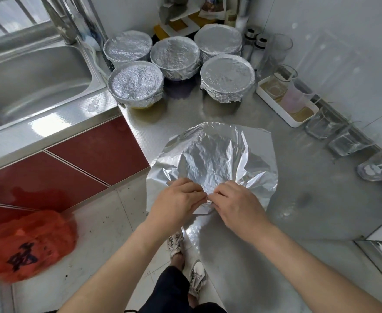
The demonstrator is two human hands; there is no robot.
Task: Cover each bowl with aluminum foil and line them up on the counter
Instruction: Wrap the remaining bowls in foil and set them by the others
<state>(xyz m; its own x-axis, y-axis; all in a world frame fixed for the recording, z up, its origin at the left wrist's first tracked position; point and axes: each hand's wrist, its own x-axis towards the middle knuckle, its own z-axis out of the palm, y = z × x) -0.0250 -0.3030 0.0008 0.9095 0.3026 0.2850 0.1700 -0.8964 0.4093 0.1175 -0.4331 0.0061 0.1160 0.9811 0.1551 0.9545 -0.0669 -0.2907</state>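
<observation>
Head view: five foil-covered bowls (175, 56) stand grouped at back of steel counter (309, 188), just beside sink (27, 80). White tray (295, 124) with glasses runs along right wall. Orange plastic bag (25, 247) lies on floor, left. Foil sheet (219, 154) lies crumpled and domed on counter near front edge. Left hand (176, 199) and right hand (237, 204), fingers curled, both pinch near edge of foil sheet, fingertips almost meeting. What is under foil sheet is hidden.

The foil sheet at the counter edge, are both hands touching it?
Touching. The head view shows the left hand and right hand pinching the near edge of the foil sheet.
</observation>
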